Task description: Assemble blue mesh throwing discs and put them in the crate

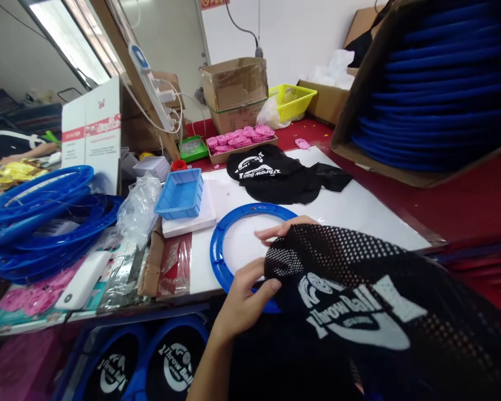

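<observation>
A blue plastic ring point(225, 231) lies flat on the white board point(359, 206) in front of me. Over its near right side I hold a black mesh net point(371, 289) printed with a white "Throw Ball" logo. My left hand point(244, 301) pinches the net's left edge at the ring's near rim. Only the fingertips of my right hand point(284, 229) show from under the net, which drapes over the rest of that hand; they rest above the ring's inside.
More black nets point(275, 175) lie at the board's far end. Stacked blue rings point(42, 223) sit left, a blue tray point(179, 192) beside them. A box of blue rings point(434, 83) stands right. Pink pieces point(240, 139), cardboard boxes and a yellow basket point(292, 100) are behind. Finished discs point(175, 367) lie below.
</observation>
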`<control>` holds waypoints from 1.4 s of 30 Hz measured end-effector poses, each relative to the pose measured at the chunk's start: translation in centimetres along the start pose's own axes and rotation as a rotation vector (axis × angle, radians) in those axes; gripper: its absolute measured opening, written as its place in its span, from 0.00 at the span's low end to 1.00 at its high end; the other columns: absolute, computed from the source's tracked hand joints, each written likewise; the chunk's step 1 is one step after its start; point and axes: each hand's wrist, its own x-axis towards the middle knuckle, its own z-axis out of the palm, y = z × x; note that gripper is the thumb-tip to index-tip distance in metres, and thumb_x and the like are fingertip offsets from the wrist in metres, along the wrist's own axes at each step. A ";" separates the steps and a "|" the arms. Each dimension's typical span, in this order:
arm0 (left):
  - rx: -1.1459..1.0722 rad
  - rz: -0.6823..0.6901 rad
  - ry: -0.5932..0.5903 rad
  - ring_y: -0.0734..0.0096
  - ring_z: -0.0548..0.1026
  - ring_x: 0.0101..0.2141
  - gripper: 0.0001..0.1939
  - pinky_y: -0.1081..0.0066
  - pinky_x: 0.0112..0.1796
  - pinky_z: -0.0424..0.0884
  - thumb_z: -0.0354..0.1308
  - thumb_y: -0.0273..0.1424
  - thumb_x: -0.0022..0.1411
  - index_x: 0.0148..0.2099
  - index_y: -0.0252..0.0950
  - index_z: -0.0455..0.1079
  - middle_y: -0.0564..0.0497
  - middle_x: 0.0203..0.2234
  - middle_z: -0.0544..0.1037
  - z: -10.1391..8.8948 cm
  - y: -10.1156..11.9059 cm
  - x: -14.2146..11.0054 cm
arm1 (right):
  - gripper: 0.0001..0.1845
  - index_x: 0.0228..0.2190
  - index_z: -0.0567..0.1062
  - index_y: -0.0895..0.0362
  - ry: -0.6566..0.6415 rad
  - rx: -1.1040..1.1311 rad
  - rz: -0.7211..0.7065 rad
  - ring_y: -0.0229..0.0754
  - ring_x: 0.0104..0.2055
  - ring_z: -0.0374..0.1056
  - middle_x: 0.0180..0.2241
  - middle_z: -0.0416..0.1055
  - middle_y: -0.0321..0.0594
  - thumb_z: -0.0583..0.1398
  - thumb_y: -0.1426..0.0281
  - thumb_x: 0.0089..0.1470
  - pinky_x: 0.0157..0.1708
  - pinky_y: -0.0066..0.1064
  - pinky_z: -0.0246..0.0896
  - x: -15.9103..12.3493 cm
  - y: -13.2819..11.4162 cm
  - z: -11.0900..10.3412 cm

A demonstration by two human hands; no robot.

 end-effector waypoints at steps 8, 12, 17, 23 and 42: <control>-0.257 -0.284 0.289 0.64 0.77 0.39 0.18 0.68 0.43 0.73 0.61 0.46 0.68 0.42 0.35 0.76 0.49 0.36 0.80 -2.6 -2.0 3.3 | 0.22 0.49 0.73 0.52 0.117 0.044 0.547 0.51 0.48 0.81 0.48 0.82 0.46 0.53 0.50 0.67 0.48 0.46 0.77 2.4 3.7 -3.5; 0.291 -0.299 0.224 0.63 0.74 0.36 0.09 0.65 0.44 0.72 0.58 0.35 0.69 0.36 0.37 0.69 0.51 0.31 0.76 -5.9 -3.9 8.0 | 0.24 0.53 0.68 0.54 0.094 -0.079 0.634 0.48 0.43 0.80 0.50 0.79 0.52 0.54 0.50 0.67 0.38 0.38 0.76 3.4 5.7 -5.4; 0.665 -0.266 0.093 0.53 0.77 0.49 0.16 0.54 0.56 0.72 0.54 0.23 0.69 0.57 0.33 0.69 0.40 0.45 0.79 -6.2 -5.4 9.5 | 0.32 0.64 0.64 0.55 -0.079 -0.887 0.361 0.46 0.42 0.77 0.49 0.78 0.48 0.64 0.69 0.61 0.44 0.39 0.72 3.4 7.1 -6.1; 0.844 -0.142 -0.011 0.50 0.74 0.60 0.20 0.51 0.59 0.73 0.48 0.19 0.70 0.60 0.35 0.69 0.36 0.62 0.68 -5.4 -5.4 7.7 | 0.18 0.55 0.74 0.58 -0.272 -1.600 0.089 0.55 0.49 0.73 0.46 0.77 0.53 0.51 0.74 0.70 0.42 0.39 0.66 3.3 6.3 -4.9; 1.252 -0.027 -0.442 0.54 0.82 0.33 0.16 0.62 0.32 0.72 0.46 0.33 0.79 0.52 0.33 0.74 0.39 0.42 0.81 -5.7 -7.0 15.3 | 0.13 0.44 0.78 0.60 -0.596 -1.679 0.289 0.51 0.36 0.77 0.36 0.81 0.50 0.53 0.74 0.70 0.33 0.35 0.57 10.6 6.2 -6.5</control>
